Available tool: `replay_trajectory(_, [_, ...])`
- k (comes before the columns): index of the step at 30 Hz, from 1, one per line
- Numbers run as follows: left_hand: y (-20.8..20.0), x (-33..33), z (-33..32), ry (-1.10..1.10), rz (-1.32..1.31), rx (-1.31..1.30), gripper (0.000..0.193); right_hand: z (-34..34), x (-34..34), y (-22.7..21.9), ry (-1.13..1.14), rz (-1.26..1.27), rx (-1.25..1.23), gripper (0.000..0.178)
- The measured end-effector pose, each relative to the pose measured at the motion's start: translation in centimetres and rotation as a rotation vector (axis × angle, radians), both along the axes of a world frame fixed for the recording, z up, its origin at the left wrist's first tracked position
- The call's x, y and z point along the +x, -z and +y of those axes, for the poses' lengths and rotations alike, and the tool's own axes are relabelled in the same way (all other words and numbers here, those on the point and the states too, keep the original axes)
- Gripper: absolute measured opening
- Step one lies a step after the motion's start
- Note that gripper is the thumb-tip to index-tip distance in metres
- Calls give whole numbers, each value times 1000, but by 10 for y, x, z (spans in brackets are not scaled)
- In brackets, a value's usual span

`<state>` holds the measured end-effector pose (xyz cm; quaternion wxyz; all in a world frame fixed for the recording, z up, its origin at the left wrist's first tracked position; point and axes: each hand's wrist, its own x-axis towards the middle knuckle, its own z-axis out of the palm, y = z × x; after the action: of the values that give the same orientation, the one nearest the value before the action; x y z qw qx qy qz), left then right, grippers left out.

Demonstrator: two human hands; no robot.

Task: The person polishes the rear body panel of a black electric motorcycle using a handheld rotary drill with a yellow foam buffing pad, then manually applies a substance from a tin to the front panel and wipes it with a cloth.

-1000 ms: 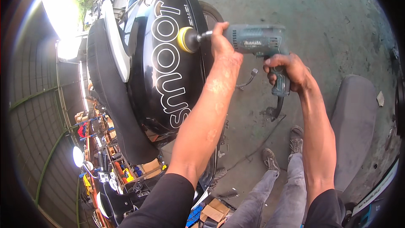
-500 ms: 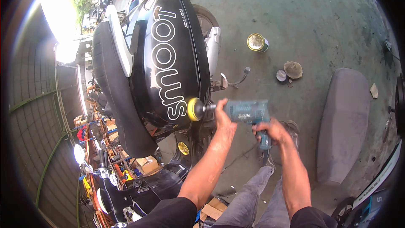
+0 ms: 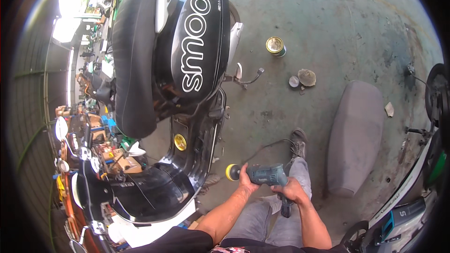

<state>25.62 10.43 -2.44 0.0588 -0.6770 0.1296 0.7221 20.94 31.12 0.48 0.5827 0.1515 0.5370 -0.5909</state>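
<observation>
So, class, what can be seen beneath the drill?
Grey jeans show beneath the drill, with bare floor beyond it. Whatever the drill itself directly covers cannot be seen.

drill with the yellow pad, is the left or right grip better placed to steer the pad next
Likely the left grip: it holds the drill near its front, close behind the yellow pad. The right grip sits farther back, at the handle.

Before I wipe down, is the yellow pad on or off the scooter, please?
Off: floor shows between the yellow pad and the black scooter.
</observation>
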Motion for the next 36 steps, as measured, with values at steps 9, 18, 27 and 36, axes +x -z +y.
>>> replay_trajectory(9, [7,150,0,-60,90,-2,30,0,118,-44,-283,160,184,36])
replay_trajectory(18, [-30,284,28,-196,66,-74,29,8,221,-49,-517,187,159,40])
replay_trajectory(27, [-20,306,134,-354,102,10,26,106,239,-28,-557,283,118,30])
replay_trajectory(36, [-28,292,164,-443,217,45,31,124,208,-71,-588,297,163,31])
